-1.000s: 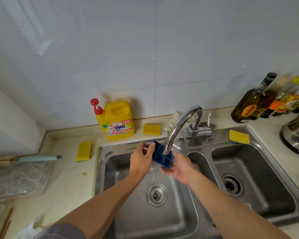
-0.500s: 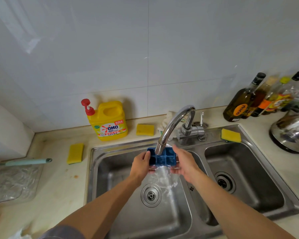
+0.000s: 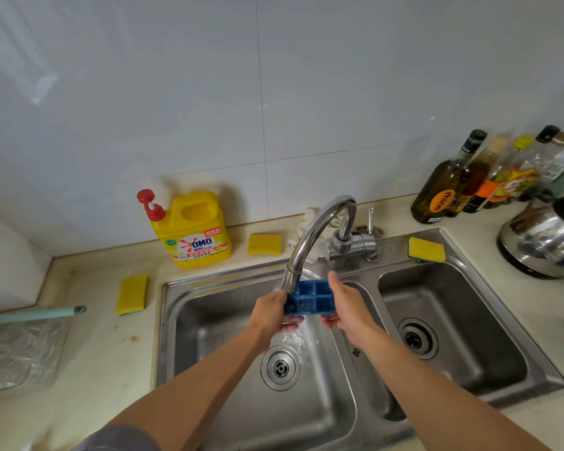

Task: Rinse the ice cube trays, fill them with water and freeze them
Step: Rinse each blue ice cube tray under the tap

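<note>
Both bare forearms reach forward from the lower edge and converge. The left hand [image 3: 271,315] and the right hand [image 3: 347,307] face each other, each gripping one end of the blue ice cube tray [image 3: 315,299], with fingers curled beneath it.

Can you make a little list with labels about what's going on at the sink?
ice cube tray: blue, cups facing up, under the tap
left hand: grips tray's left end
right hand: holds tray's right end
water: spilling off the tray into the left sink basin
soap jug: yellow, on the counter behind
</note>
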{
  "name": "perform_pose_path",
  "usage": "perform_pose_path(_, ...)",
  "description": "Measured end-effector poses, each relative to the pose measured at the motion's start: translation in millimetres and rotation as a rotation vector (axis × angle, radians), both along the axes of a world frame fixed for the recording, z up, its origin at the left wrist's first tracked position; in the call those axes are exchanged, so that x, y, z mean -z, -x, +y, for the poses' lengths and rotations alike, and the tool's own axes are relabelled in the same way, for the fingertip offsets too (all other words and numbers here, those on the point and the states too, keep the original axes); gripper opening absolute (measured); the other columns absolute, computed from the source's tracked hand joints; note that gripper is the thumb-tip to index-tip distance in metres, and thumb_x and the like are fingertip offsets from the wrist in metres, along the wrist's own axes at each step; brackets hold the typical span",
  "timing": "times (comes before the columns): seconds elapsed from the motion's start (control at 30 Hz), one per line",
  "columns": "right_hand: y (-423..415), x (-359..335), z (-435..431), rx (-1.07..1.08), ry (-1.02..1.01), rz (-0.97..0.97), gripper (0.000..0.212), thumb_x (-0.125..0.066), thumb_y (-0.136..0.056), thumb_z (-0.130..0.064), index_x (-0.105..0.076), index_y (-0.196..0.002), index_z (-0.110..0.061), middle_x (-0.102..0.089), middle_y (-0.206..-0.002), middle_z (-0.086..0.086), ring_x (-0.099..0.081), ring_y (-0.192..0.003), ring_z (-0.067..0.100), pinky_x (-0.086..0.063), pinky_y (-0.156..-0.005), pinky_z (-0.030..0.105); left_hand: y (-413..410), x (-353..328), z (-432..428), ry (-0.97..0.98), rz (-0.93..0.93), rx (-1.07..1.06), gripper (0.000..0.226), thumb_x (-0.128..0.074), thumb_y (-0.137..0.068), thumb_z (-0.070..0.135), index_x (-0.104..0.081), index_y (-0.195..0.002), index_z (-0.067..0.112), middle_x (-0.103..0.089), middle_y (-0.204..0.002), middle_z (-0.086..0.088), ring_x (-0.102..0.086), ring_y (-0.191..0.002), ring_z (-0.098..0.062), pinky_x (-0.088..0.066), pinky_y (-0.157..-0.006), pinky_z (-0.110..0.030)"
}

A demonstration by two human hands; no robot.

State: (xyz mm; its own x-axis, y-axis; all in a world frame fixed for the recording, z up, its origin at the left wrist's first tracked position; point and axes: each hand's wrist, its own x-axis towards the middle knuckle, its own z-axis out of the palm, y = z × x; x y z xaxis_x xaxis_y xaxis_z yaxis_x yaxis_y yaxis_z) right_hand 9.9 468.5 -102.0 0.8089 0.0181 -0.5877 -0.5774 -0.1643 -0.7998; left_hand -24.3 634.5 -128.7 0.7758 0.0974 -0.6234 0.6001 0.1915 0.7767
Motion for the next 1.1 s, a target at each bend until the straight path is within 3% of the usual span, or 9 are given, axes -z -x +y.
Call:
perform_pose_path(0.1,-1,4,-1,0.068,-0.018,0.102,0.049,-0.038,-0.107,-0.053,-0.065,-0.102,-0.013,-0.070,-0.085,0.015,-0.062,-0.062,0.023,-0.054,-0.055,0.033,4,0,-4,0.008,-0.002,-0.030,0.032,-0.042,-0.108,0.028,-0.067,-0.110,0.008,-0.078,-0.089,-0.014,-0.073,-0.070,-0.022,-0.060,-0.063,-0.033)
perform_pose_path(0.2,1,5,12,0.013,-0.041,0.152,0.051,-0.038,-0.107,-0.054,-0.063,-0.108,-0.010,-0.070,-0.088,0.020,-0.063,-0.059,0.026,-0.054,-0.054,0.033,3,1,2,-0.104,-0.027,-0.193,0.034,-0.044,-0.108,0.034,-0.067,-0.102,0.011,-0.074,-0.086,-0.013,-0.067,-0.066,-0.020,-0.057,-0.062,-0.033)
perform_pose_path(0.4,7,6,34,-0.068,-0.164,0.239,0.056,-0.034,-0.108,-0.053,-0.061,-0.115,-0.005,-0.073,-0.101,0.029,-0.067,-0.067,0.033,-0.055,-0.057,0.034,6,-4,22,-0.257,-0.122,-0.343,0.033,-0.050,-0.104,0.046,-0.067,-0.100,0.018,-0.072,-0.087,-0.007,-0.063,-0.069,-0.018,-0.052,-0.060,-0.030)
perform_pose_path(0.5,7,7,40,-0.073,-0.205,0.265,0.055,-0.034,-0.108,-0.052,-0.061,-0.115,-0.005,-0.072,-0.101,0.029,-0.066,-0.071,0.033,-0.056,-0.057,0.034,7,-7,30,-0.308,-0.188,-0.343,0.028,-0.052,-0.103,0.046,-0.067,-0.097,0.023,-0.073,-0.093,-0.006,-0.068,-0.081,-0.021,-0.059,-0.067,-0.034)
perform_pose_path(0.6,3,5,44,-0.045,-0.228,0.258,0.053,-0.036,-0.108,-0.050,-0.061,-0.114,-0.003,-0.071,-0.096,0.027,-0.067,-0.072,0.033,-0.057,-0.058,0.035,8,-11,32,-0.311,-0.238,-0.338,0.023,-0.051,-0.104,0.041,-0.067,-0.094,0.028,-0.074,-0.095,-0.004,-0.071,-0.091,-0.022,-0.062,-0.077,-0.042)
perform_pose_path(0.9,-4,-2,30,-0.040,-0.222,0.236,0.051,-0.041,-0.108,-0.048,-0.062,-0.120,-0.004,-0.068,-0.104,0.022,-0.064,-0.084,0.032,-0.060,-0.064,0.036,6,-16,17,-0.267,-0.324,-0.350,0.021,-0.051,-0.106,0.033,-0.070,-0.096,0.032,-0.074,-0.086,0.008,-0.071,-0.083,-0.008,-0.061,-0.065,-0.026)
perform_pose_path(1.03,-2,-6,21,-0.041,-0.215,0.259,0.053,-0.043,-0.105,-0.056,-0.060,-0.124,-0.010,-0.065,-0.119,0.023,-0.066,-0.092,0.040,-0.060,-0.079,0.045,3,-11,10,-0.174,-0.229,-0.300,0.025,-0.047,-0.107,0.034,-0.069,-0.102,0.025,-0.074,-0.097,-0.004,-0.072,-0.091,-0.020,-0.059,-0.065,-0.026)
perform_pose_path(1.1,-1,-7,13,-0.037,-0.219,0.276,0.060,-0.044,-0.101,-0.063,-0.061,-0.125,-0.010,-0.065,-0.121,0.025,-0.067,-0.087,0.038,-0.059,-0.073,0.042,3,-7,5,-0.099,-0.151,-0.261,0.028,-0.045,-0.108,0.034,-0.070,-0.103,0.022,-0.076,-0.097,-0.008,-0.073,-0.090,-0.023,-0.059,-0.063,-0.027)
